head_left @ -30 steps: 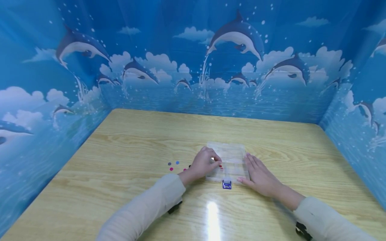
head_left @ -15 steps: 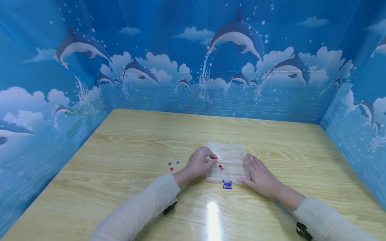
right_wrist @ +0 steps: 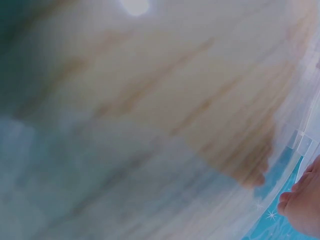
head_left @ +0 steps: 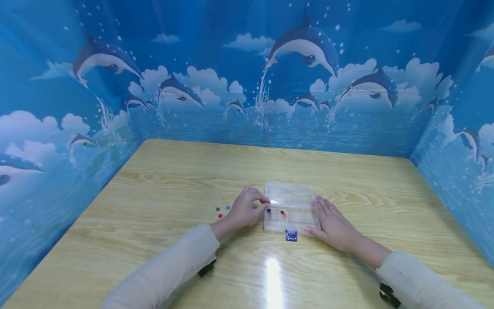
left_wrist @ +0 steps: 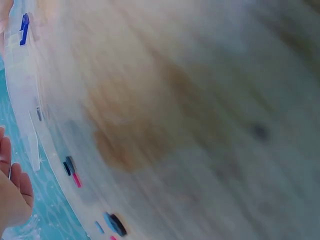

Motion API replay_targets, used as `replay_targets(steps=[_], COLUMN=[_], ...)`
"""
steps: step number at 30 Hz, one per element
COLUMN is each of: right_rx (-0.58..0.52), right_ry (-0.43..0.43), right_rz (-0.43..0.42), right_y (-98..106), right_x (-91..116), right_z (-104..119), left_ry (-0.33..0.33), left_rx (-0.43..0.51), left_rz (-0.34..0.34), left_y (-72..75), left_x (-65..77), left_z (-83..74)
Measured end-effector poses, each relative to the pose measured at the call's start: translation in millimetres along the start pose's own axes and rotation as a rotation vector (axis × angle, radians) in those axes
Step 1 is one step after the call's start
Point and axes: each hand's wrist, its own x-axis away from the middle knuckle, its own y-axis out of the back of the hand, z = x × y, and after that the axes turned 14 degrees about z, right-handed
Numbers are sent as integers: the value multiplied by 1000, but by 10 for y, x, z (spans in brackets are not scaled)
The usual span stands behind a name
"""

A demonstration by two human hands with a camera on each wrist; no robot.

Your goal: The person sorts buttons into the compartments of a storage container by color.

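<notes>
And there it was: a dark disc (head_left: pixel 269 210) showed at the left end of the clear box (head_left: pixel 305 214), beside red pieces (head_left: pixel 282 212), uncovered as the left hand (head_left: pixel 247 207) slid leftward. One more stowed, it seemed! Whether those bent fingers pinched anything, I couldn't tell. The right hand (head_left: pixel 335 223), straight-fingered, grasping nothing, touched the box's right edge. Grey (head_left: pixel 218 209), blue (head_left: pixel 228 207) and pink (head_left: pixel 220 216) discs lay outside.

- Back goes the left hand (head_left: pixel 247 207), sliding leftward to the left edge of the clear box (head_left: pixel 302 214)!
- There, a dark disc (head_left: pixel 269 210) pops into view inside the box's left end!
- Red discs (head_left: pixel 283 212), crowded by fingers a second ago, now stand clear inside the box!
</notes>
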Motion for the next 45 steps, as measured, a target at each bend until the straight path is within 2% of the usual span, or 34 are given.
replay_targets(steps=[5,15,22,31,35,45], right_rx=[1,-5,0,5,2,-7], right_ry=[-1,5,3,4,3,0], right_rz=[3,-5,6,1,-2,4], right_y=[1,-10,-17,-28,-15,-8], right_x=[-4,-5,-6,-10,-2,3], right_z=[-7,-14,-31,-36,-23,-17], left_ry=[24,-53,-33,-92,-102,-76], left_rx=[-5,-24,-21,-22,-14,-4], left_rz=[-5,-32,-21,-48,-40,3], left_y=[30,57,84,180,223,268], left_x=[29,97,128,183,211,271], left_z=[49,150,184,260,301,392])
